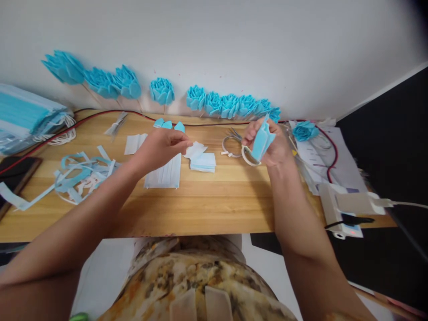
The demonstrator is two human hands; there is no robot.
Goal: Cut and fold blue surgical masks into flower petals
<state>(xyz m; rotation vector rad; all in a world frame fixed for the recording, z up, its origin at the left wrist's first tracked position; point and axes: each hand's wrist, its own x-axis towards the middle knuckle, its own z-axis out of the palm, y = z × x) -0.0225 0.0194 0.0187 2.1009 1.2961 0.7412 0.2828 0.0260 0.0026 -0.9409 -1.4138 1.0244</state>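
My left hand [162, 149] is closed in a pinch at the edge of a small white piece of mask fabric [196, 150]. Just beside that piece lies a small stack of folded pale-blue fabric squares [203, 163]. Under my left wrist rests a flat pleated face mask [163, 174]. Raised over the table on the other side, my right hand [279, 145] grips blue cut mask fabric [262, 141] with a jagged top edge. A white handle loop, seemingly of scissors [250, 161], hangs from the same hand; its blades are hidden. Small rounded blue petals [179, 127] lie behind my left hand.
Several blue fabric flowers [162, 91] on thin sticks lean along the wall. Fabric scraps [80, 176], a bag of masks [28, 116] and a phone [20, 171] lie left. Grey ties [230, 147] sit centrally; a power strip [337, 209] and another blue flower [305, 131] are right.
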